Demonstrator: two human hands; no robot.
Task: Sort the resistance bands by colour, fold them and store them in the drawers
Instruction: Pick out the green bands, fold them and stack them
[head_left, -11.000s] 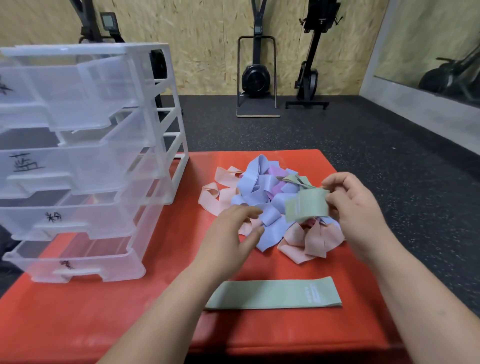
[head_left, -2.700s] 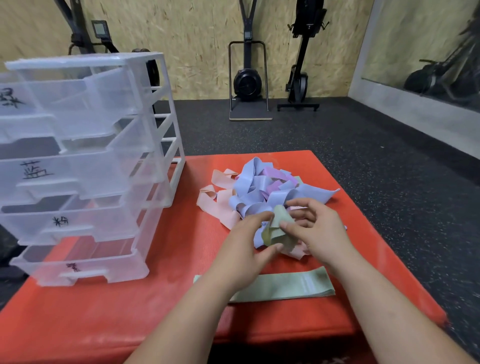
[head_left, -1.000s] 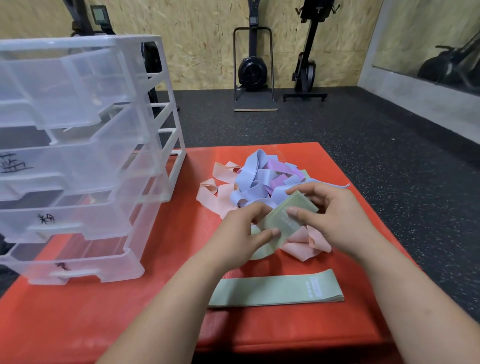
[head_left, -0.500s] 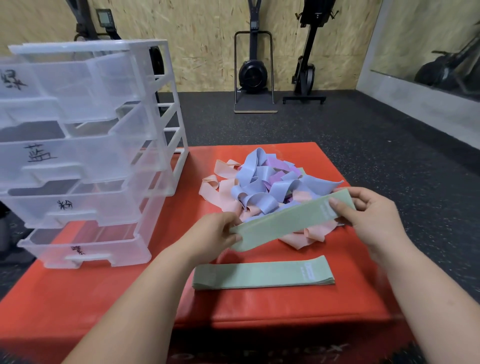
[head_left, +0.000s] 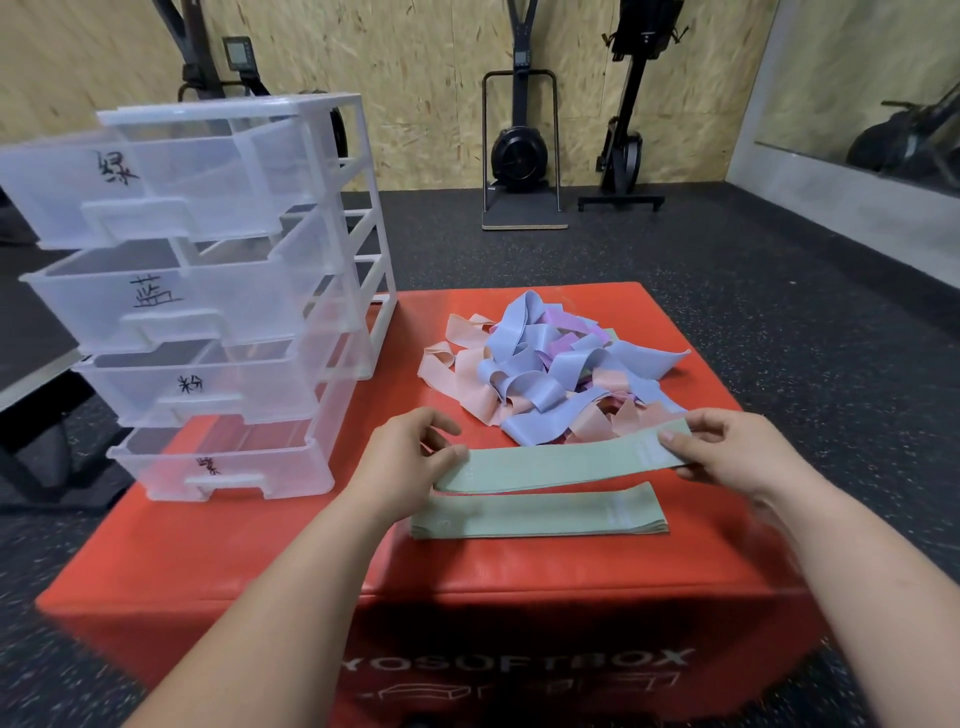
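Two hands hold one green band (head_left: 561, 462) — the left hand (head_left: 410, 462) pinches one end and the right hand (head_left: 727, 452) pinches the other, so it is pulled out flat. It hangs just above a stack of green bands (head_left: 540, 515) lying on the red box (head_left: 249, 561). Behind sits the mixed pile (head_left: 540, 374) of blue, pink and purple bands. The clear drawers (head_left: 208, 291) stand on the left. The band looks soft, light and floppy — best held by both ends so it does not droop.

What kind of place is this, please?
Most likely a gym: exercise machines stand by the chipboard wall, the floor is speckled black rubber, and the bands lie on a red padded box.
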